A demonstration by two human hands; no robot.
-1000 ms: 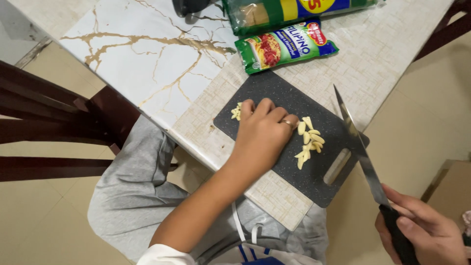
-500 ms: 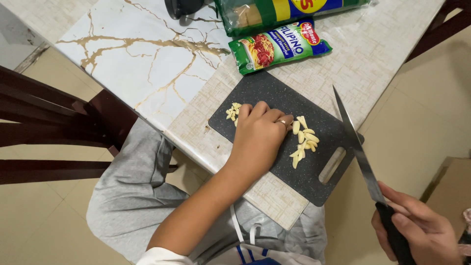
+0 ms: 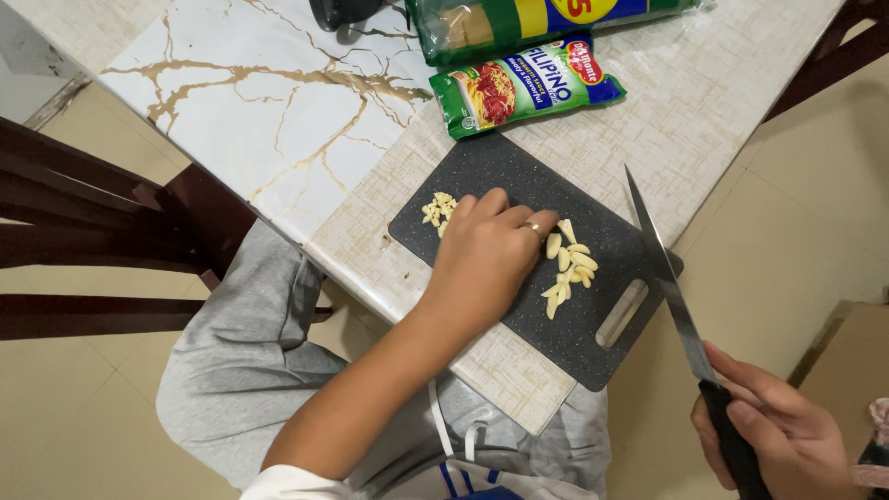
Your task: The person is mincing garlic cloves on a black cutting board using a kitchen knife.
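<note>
- A dark wooden chair (image 3: 102, 213) stands at the far left, pushed in against the table edge, with my grey-trousered leg (image 3: 250, 370) just right of it.
- The table (image 3: 278, 102) has a white marbled top with gold veins on its left part and a beige woven-look covering on its right part.
- A dark speckled cutting board (image 3: 519, 176) lies at an angle on the beige part, near the table edge closest to me, its handle slot (image 3: 620, 313) toward the lower right corner.
- A small heap of chopped garlic (image 3: 437, 209) sits near the board's left corner, just beside my fingertips.
- My left hand (image 3: 491, 255) rests palm down on the middle of the board, fingers together and slightly curled; I cannot tell whether anything lies under it. There is a ring on one finger.
- Garlic slices (image 3: 569, 267) lie in a loose pile touching the right side of that hand.
- Beyond the board lies a green sauce pouch (image 3: 523, 88), and behind it a longer green and yellow packet (image 3: 537, 18) at the top edge.
- My right hand (image 3: 778, 435) is wrapped tight around the black handle of a knife (image 3: 662, 268), off the table at lower right, the blade pointing up over the board's right edge.
</note>
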